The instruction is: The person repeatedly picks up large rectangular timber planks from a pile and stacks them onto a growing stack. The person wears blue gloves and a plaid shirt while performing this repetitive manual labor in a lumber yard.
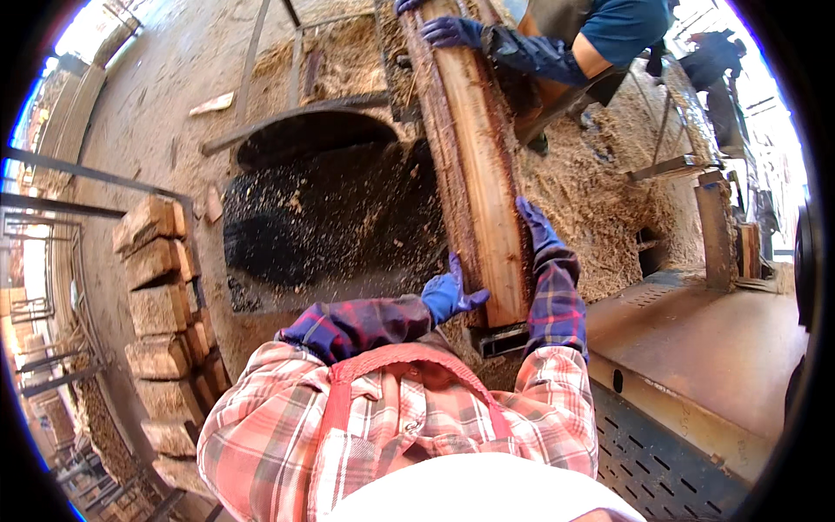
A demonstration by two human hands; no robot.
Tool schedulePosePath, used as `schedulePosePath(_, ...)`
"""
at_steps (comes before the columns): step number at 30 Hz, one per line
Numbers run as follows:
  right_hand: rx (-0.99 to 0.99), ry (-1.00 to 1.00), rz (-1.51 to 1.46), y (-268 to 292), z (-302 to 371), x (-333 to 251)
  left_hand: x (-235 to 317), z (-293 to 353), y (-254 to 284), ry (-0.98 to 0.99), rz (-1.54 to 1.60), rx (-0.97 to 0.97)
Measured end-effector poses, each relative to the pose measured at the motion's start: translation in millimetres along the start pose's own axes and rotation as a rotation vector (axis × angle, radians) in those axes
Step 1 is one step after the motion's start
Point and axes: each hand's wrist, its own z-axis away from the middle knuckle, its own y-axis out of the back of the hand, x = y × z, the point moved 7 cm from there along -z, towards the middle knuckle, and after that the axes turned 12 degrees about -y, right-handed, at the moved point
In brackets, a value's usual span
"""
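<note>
A long wooden slab (pixel 484 165) with bark along its sides runs from near my chest to the far top of the view. My left hand (pixel 452 292), in a blue glove, is against its left side near the close end, thumb apart from the fingers. On the right edge, a little farther along, my right hand (pixel 541 228) grips in a matching glove, its fingers partly hidden by the wood. At the far end, a co-worker's gloved hand (pixel 454 33) lies on the slab. Beneath the close end shows a dark metal support (pixel 500 339).
Left of the slab lies a black sheet (pixel 330 217) dusted with sawdust, beside a dark round disc (pixel 313 137). Stacked timber (pixel 161 311) stands at left. A metal table (pixel 704 348) is at right. Sawdust (pixel 591 209) heaps by the co-worker's feet.
</note>
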Motion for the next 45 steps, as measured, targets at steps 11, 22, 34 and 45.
schedulePosePath(11, -0.096, -0.21, -0.347, -21, -1, -4, -2, 16, 13, -0.008, 0.039, 0.013)
schedulePosePath(22, -0.086, -0.286, -0.459, -122, 4, -65, -74, 85, 62, -0.007, 0.102, 0.044)
schedulePosePath(34, -0.163, 0.037, -0.717, -206, 2, -101, -151, 153, 110, 0.018, 0.133, 0.054)
schedulePosePath(45, -0.078, -0.018, -0.573, -349, 53, -199, -267, 252, 164, 0.062, 0.012, 0.035)
